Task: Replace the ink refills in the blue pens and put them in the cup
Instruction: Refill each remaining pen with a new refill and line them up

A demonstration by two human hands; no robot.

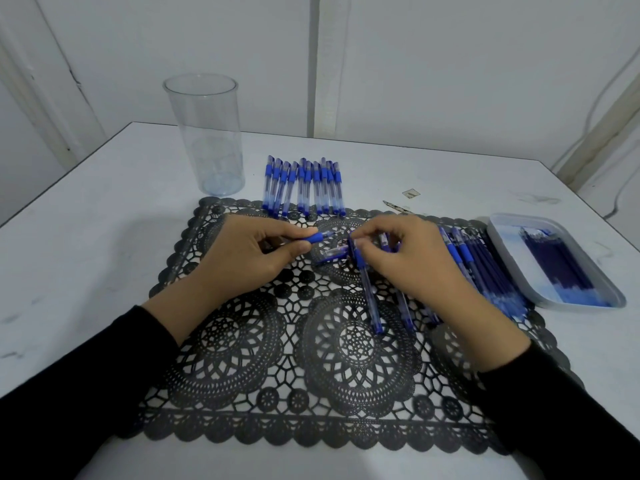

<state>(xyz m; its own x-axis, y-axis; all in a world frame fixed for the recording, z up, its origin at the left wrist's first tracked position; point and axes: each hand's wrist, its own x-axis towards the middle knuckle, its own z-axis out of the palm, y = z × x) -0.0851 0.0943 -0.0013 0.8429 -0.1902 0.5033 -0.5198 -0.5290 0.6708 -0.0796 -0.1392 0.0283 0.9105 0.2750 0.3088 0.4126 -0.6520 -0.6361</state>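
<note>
**Both hands pinching pen parts over the mat**

My left hand (242, 251) pinches a blue grip piece (311, 238) above the far middle of the black lace mat (277, 375). My right hand (405, 258) pinches the top of a blue pen (371, 299) that runs toward me across the mat. Row of pens (303, 187) at mat's far edge. Clear cup (207, 133) upright, off mat's far-left corner. Pen pile (485, 268) on mat's right edge. Tray (585, 304) with refills (561, 268) just beyond that edge.

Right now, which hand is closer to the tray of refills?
Right. The right hand, pinching a pen, is on the mat's right half, left of the tray. The left hand, holding a pen piece, is farther left.
</note>
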